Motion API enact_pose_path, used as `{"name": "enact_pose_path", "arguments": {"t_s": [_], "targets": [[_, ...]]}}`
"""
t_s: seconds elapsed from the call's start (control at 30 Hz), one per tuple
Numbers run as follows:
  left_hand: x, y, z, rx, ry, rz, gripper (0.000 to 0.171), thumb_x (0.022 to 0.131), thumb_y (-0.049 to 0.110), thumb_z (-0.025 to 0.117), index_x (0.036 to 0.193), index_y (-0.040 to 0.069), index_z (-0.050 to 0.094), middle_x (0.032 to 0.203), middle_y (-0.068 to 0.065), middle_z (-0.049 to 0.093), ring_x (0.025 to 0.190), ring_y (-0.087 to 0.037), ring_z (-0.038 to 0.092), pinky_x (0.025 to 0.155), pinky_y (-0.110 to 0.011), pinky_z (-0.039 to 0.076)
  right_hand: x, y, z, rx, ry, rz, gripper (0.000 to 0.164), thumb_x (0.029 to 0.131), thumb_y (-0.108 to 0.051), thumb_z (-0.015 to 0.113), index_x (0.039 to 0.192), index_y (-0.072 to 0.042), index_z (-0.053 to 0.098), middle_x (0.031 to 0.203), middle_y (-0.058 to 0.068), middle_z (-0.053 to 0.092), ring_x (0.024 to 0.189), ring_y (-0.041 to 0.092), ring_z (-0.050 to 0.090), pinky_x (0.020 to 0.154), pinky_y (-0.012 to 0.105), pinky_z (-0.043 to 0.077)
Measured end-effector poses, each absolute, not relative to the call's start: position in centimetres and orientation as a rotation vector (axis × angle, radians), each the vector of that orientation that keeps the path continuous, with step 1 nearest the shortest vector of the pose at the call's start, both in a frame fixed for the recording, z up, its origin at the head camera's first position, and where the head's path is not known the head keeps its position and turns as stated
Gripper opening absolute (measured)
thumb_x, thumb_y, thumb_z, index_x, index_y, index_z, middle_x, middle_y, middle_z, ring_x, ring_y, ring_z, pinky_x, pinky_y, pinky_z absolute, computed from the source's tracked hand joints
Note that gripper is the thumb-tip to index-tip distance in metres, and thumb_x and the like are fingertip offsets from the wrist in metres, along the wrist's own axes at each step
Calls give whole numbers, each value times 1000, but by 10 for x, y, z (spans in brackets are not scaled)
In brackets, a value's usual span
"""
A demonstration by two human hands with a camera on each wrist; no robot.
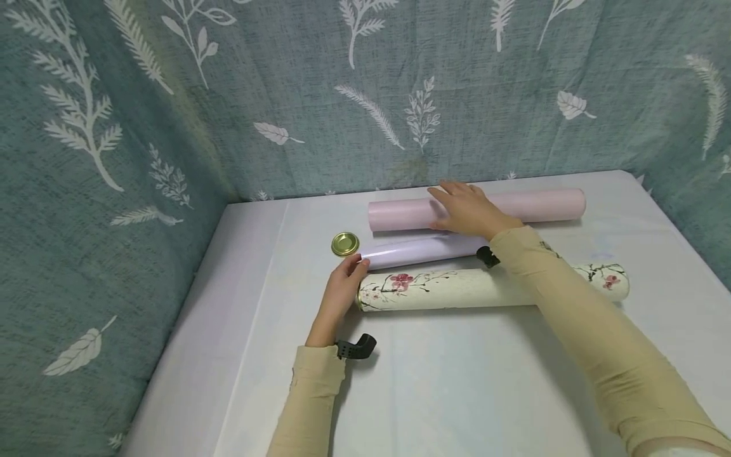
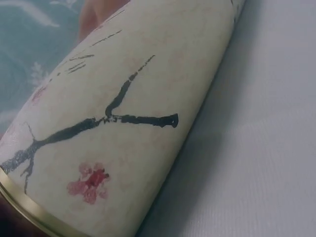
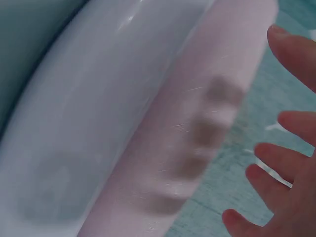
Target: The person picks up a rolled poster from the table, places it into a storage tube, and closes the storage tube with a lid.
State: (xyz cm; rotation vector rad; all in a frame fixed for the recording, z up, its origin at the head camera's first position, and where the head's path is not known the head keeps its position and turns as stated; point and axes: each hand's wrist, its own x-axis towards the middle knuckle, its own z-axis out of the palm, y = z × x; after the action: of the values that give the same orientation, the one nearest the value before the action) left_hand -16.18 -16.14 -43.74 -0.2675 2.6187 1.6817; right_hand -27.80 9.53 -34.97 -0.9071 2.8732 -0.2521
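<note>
At the left end of a glossy lavender roll (image 1: pixel 400 252), my left hand (image 1: pixel 341 289) pinches the roll's edge with thumb and fingers. Its palm side lies beside the gold-rimmed end of a cream tube (image 1: pixel 457 289) printed with dark branches and red blossoms. The same tube (image 2: pixel 123 98) fills much of the left wrist view. My right hand (image 1: pixel 465 208) hovers over a thick pink roll (image 1: pixel 537 205), fingers spread. In the right wrist view these fingers (image 3: pixel 276 160) stand apart from the pink roll (image 3: pixel 168 138) and cast shadows on it.
A round gold lid (image 1: pixel 345 244) lies just left of the lavender roll. All three long cylinders lie roughly side by side on a white-covered table (image 1: pixel 445 381). Teal curtains (image 1: pixel 285 95) with white leaf prints hang behind the table and at both sides.
</note>
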Motion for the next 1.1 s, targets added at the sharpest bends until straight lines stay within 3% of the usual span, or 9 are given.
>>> {"name": "enact_pose_path", "arguments": {"t_s": [0.13, 0.33, 0.47, 0.63, 0.83, 0.97, 1.1], "targets": [[-162, -160, -437, -299, 2569, 1718, 51, 86, 46, 51, 123, 10, 51, 116, -5, 56, 109, -19, 48, 94, -39, 35, -289, 91, -354, -883, 2825, -184, 81, 83, -45, 58, 143, -14, 14, 147, 17, 9, 132, 36, 6, 99, 59, 10], [-162, -161, -436, -301, 2547, 1756, 33, 86, 41, 55, 101, 12, 60, 95, -2, 59, 89, -17, 51, 80, -34, 39, -300, 82, -355, -825, 2732, -150, 90, 81, -48, 58, 144, -16, 3, 147, 17, 1, 133, 37, 1, 99, 60, 8], [-161, -160, -436, -314, 2545, 1775, 27, 86, 38, 55, 91, 11, 60, 86, -2, 57, 80, -17, 48, 71, -31, 38, -305, 80, -353, -695, 2688, -161, 91, 81, -42, 62, 144, -18, 1, 147, 17, 10, 131, 39, 9, 97, 62, 7], [-161, -161, -437, -393, 2523, 1787, 25, 86, 35, 56, 88, 11, 58, 89, -3, 57, 79, -16, 51, 67, -29, 42, -305, 81, -351, -654, 2676, -119, 87, 78, -36, 67, 144, -16, 14, 141, 19, 25, 127, 41, 20, 94, 62, 14], [-160, -163, -436, -396, 2551, 1761, 22, 86, 32, 57, 89, 10, 57, 101, -3, 52, 86, -17, 50, 72, -30, 41, -306, 85, -356, -659, 2641, -108, 81, 74, -36, 71, 139, -9, 30, 136, 20, 34, 122, 41, 30, 90, 62, 26], [-159, -164, -436, -391, 2586, 1740, 20, 85, 30, 57, 89, 10, 58, 103, -3, 49, 91, -18, 46, 77, -33, 38, -306, 86, -360, -704, 2593, -181, 72, 73, -34, 72, 131, -6, 40, 129, 17, 45, 116, 35, 41, 91, 55, 31], [-159, -164, -434, -411, 2577, 1760, 22, 84, 31, 56, 95, 12, 59, 100, -2, 54, 92, -18, 48, 81, -35, 37, -307, 85, -362, -775, 2633, -153, 62, 70, -35, 74, 120, -7, 50, 117, 13, 54, 107, 31, 49, 87, 49, 37]]}}
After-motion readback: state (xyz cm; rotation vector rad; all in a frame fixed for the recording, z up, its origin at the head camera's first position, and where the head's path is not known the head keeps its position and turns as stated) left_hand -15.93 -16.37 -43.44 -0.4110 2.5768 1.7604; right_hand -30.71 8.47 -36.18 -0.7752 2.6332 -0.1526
